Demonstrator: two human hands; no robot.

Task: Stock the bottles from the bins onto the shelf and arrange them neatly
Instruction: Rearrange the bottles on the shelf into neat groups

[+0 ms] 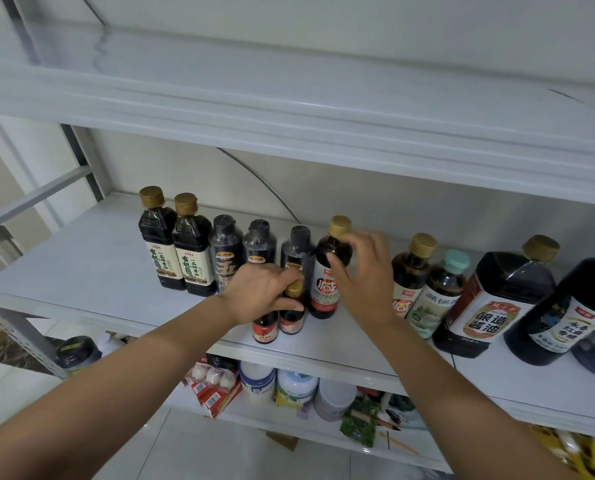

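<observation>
With both arms out over the middle shelf (98, 271) of a white rack. Wraps the left hand (259, 294) over two small dark bottles (265, 329) standing side by side near the shelf's front edge, fingers curled down behind the necks, thumb pressed across the front of the right-hand one, just under its gold cap (294, 289). Lays the right hand (363, 275) against a taller red-labelled bottle (325, 292), upright just beside and slightly behind the small pair: thumb on the dark shoulder, fingers spread and blurred just right of the cap; cannot tell whether clasping it or only touching. Behind the left hand, three black shrink-wrapped bottles (259, 244) in a row, then two soy bottles (171, 251) further left. Right of the right hand, more dark bottles, among them a teal-capped bottle (455, 263) and a big square jug (497, 299). Below, on the lower level, white tubs (256, 379) and packets.
</observation>
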